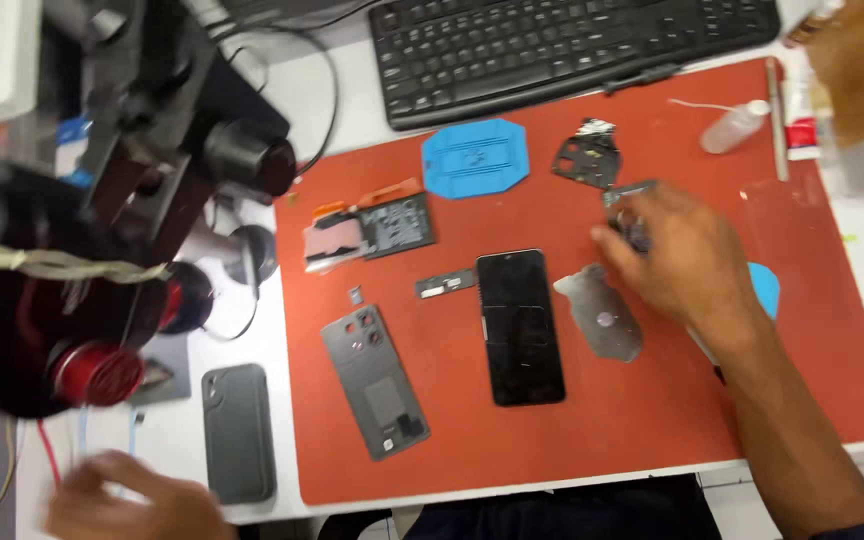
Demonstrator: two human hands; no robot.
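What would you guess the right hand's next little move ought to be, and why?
Probably closing its fingers and lifting the small dark part it reaches over. The right hand hovers on the orange mat, fingertips at that piece, beside the grey metal plate. The image is too blurred to tell whether it grips yet.

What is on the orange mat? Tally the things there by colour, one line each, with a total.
Blue: 2, the pad and a disc half hidden by the right hand
Black or dark: 5, phone, back cover, board, strip, bracket
Silver: 1, plate
Clear: 1, bottle
Total: 9
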